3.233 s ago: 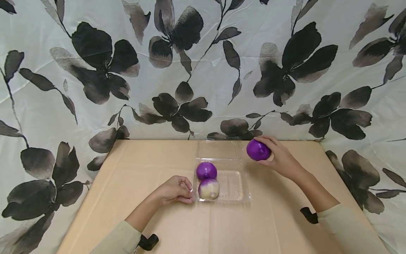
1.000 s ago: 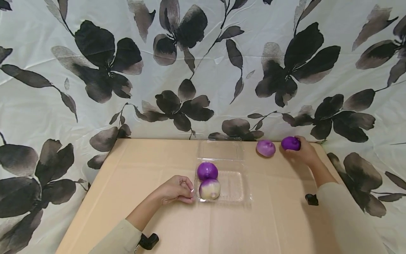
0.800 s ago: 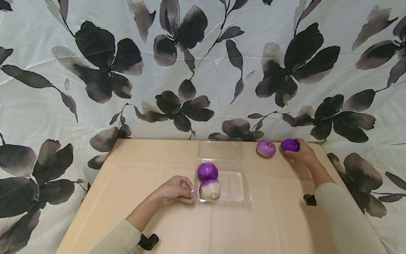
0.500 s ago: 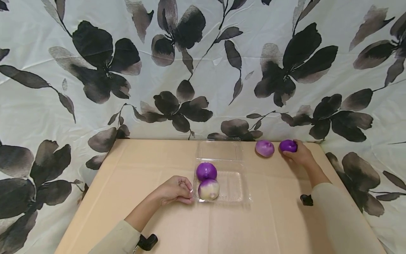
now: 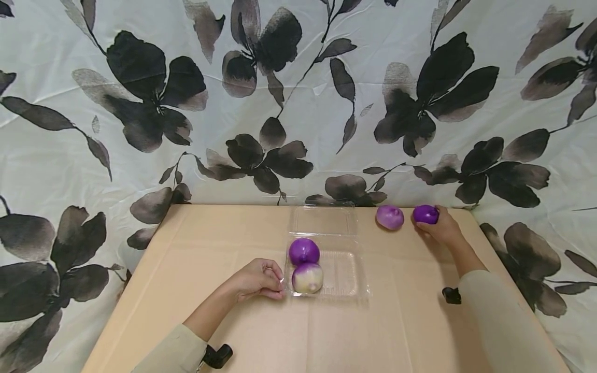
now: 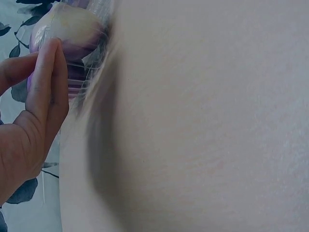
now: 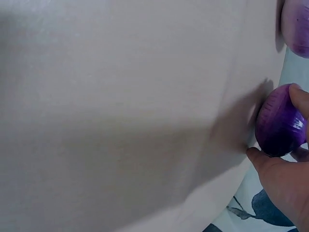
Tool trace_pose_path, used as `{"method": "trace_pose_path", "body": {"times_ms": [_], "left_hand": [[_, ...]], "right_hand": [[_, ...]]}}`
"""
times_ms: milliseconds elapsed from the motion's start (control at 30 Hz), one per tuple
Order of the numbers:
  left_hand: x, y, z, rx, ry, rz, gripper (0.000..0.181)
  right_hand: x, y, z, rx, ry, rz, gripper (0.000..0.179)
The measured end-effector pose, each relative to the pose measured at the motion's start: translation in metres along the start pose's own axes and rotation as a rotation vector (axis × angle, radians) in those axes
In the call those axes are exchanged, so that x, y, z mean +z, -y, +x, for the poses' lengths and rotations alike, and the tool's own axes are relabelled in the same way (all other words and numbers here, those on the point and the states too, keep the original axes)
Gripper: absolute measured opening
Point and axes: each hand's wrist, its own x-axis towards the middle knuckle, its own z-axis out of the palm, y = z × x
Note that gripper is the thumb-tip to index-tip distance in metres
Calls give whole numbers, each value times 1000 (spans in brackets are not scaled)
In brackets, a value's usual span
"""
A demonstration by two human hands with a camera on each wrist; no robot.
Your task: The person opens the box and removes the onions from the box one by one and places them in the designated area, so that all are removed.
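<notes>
My left hand (image 5: 260,280) pinches the near left edge of a clear plastic clamshell box (image 5: 364,274). Two red onions lie in the box's left half: a purple onion (image 5: 304,251) behind, and a whitish onion (image 5: 307,278) with a purple rim in front. At the far right of the table, my right hand (image 5: 443,228) has its fingers and thumb around a dark purple onion (image 5: 425,214), seen closer as a glossy onion (image 7: 281,123) in the right wrist view. A paler purple onion (image 5: 390,217) sits just left of it, apart from the hand.
The box's lid (image 5: 323,220) lies folded back toward the table's far edge. The tan table (image 5: 345,336) meets a floral cloth (image 5: 298,103) hanging behind and at both sides.
Since the oldest frame, my right hand has gone right with an onion, and the paler onion shows near where the hand was. The left hand stays put; little differs over the last second.
</notes>
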Motion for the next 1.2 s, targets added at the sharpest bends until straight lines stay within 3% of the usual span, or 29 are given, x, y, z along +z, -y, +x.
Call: {"method": "trace_pose_path", "body": {"times_ms": [633, 1200], "left_hand": [[1, 1, 1, 8, -5, 0, 23], [-1, 0, 1, 1, -2, -6, 20]], "right_hand": [[-1, -4, 0, 1, 23, 32, 102], [-12, 7, -17, -63, -47, 12, 101]]}}
